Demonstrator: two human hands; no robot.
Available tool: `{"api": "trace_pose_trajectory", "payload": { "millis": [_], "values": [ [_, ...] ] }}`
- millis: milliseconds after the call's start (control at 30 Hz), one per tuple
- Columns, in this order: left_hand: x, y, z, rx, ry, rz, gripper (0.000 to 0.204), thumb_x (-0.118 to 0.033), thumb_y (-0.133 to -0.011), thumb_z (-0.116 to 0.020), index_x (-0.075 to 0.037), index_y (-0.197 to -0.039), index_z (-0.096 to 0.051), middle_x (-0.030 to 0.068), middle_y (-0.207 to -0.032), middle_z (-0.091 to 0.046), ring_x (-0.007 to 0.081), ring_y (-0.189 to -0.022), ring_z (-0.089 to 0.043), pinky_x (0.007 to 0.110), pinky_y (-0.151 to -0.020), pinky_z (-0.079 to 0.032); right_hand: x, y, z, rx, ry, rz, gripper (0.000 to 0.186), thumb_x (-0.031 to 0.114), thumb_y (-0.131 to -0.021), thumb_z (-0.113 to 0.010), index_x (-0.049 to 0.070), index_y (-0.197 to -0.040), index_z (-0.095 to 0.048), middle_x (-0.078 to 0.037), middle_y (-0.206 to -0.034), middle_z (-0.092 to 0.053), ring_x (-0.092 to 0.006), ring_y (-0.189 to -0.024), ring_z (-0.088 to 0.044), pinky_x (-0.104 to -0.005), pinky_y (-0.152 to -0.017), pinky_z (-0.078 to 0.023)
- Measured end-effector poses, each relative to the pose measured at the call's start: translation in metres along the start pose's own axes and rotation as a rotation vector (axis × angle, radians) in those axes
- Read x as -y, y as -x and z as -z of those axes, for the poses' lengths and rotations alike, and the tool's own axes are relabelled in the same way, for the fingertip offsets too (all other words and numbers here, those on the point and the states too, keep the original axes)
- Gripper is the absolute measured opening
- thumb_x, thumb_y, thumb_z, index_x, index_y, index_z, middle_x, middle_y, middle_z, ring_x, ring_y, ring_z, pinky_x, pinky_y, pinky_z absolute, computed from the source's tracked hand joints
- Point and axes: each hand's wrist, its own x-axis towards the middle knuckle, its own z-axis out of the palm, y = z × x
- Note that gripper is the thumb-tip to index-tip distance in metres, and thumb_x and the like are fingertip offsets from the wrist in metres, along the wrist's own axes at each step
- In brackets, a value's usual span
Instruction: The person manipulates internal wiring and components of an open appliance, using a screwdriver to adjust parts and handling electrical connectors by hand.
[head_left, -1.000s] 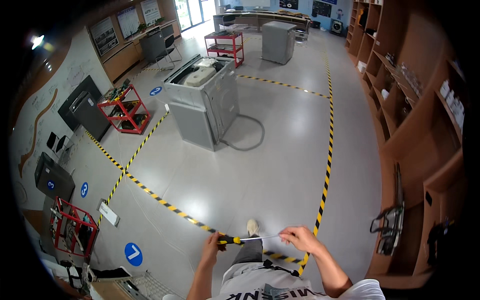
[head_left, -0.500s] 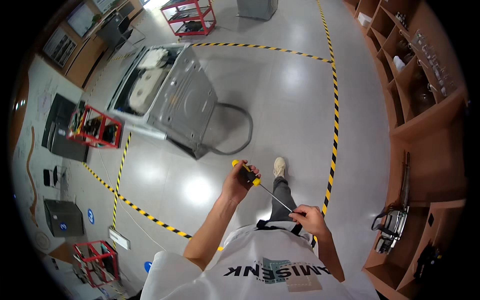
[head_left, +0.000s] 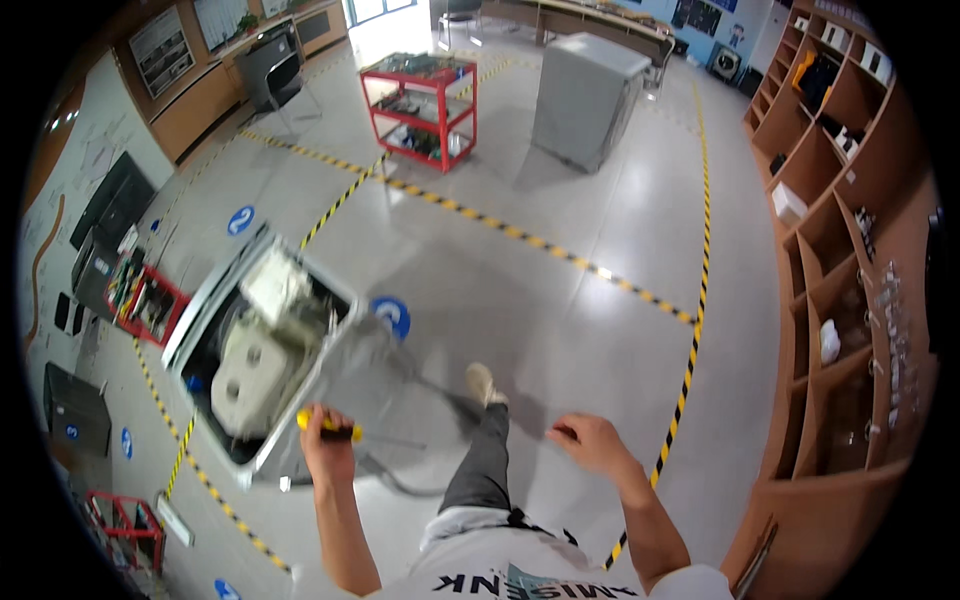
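Observation:
My left hand [head_left: 328,450] is closed round a yellow-and-black screwdriver [head_left: 343,433], its thin shaft pointing right and blurred. This hand is over the near side of a grey washing machine [head_left: 345,390] with its top off, so a pale block [head_left: 250,375] shows inside the casing. Well apart to the right, my right hand [head_left: 592,441] hangs over the floor, fingers curled together. Whatever its fingertips pinch, if anything, is too small to make out.
A grey hose [head_left: 395,482] lies on the floor beside the machine. Ahead stand a red tool cart [head_left: 443,120] and a tall grey cabinet-like box [head_left: 585,105]. Brown shelving [head_left: 790,360] lines the right side. Another red cart [head_left: 150,310] is beyond the machine at left.
I have stepped forward, so the washing machine is now close at my left. The hands have parted: the right one has left the screwdriver's tip, and the left has swung left with the screwdriver.

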Motion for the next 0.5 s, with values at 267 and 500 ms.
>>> {"api": "trace_pose_trajectory", "payload": {
  "millis": [267, 500],
  "values": [
    [0.078, -0.278, -0.178, -0.015, -0.199, -0.038, 0.013, -0.007, -0.086, -0.064, -0.005, -0.09, -0.052, 0.004, -0.069, -0.053, 0.0135, -0.063, -0.053, 0.027, -0.063, -0.043, -0.069, -0.278, 0.094, 0.036, -0.133, -0.315, 0.025, 0.025, -0.092, -0.062, 0.001, -0.098, -0.067, -0.009, -0.08, -0.067, -0.0183, -0.071, -0.062, -0.0313, -0.067, -0.049],
    [0.076, -0.472, -0.27, -0.094, -0.837, -0.115, 0.012, -0.006, -0.085, -0.067, -0.005, -0.083, -0.055, -0.0011, -0.071, -0.054, 0.0068, -0.063, -0.051, 0.022, -0.057, -0.039, -0.065, -0.551, 0.161, 0.126, -0.153, -0.244, 0.025, 0.023, -0.091, -0.063, -0.001, -0.096, -0.066, -0.01, -0.075, -0.067, -0.0173, -0.066, -0.062, -0.0308, -0.063, -0.048]
  ]
}}
